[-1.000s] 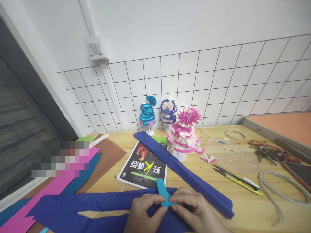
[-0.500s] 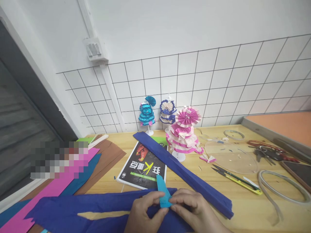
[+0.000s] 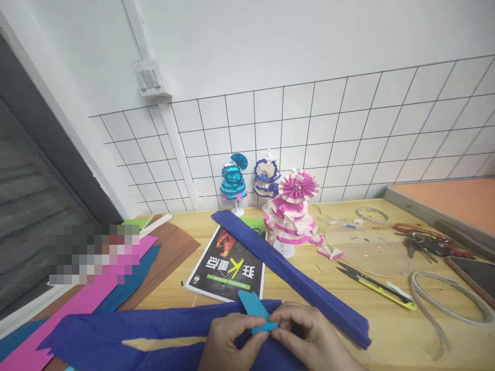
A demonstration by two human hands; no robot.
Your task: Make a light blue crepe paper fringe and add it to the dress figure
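A small strip of light blue paper [image 3: 252, 305] is held between both hands near the front of the table, its upper end pointing away to the left. My left hand [image 3: 232, 337] pinches its lower left side with thumb and forefinger. My right hand [image 3: 305, 330] pinches the lower right end, where the paper is folded over. Beneath the hands lies a wide dark blue paper piece [image 3: 154, 324] with a slit showing the wood. Another folded dark blue paper strip [image 3: 301, 281] runs diagonally beyond the right hand, over a black-covered book [image 3: 228, 263].
Three paper-dressed figures stand at the back, the pink one [image 3: 294, 216] nearest. Yellow-handled thread snips [image 3: 379, 286], coiled clear tubing [image 3: 452, 299], keys [image 3: 421, 247] and a phone [image 3: 474, 273] lie at right. Pink paper [image 3: 77, 309] and brown paper [image 3: 166, 252] spread at left.
The light blue strip has tilted to the left, and its lower end is now folded over between the fingers. Both hands stay in nearly the same place.
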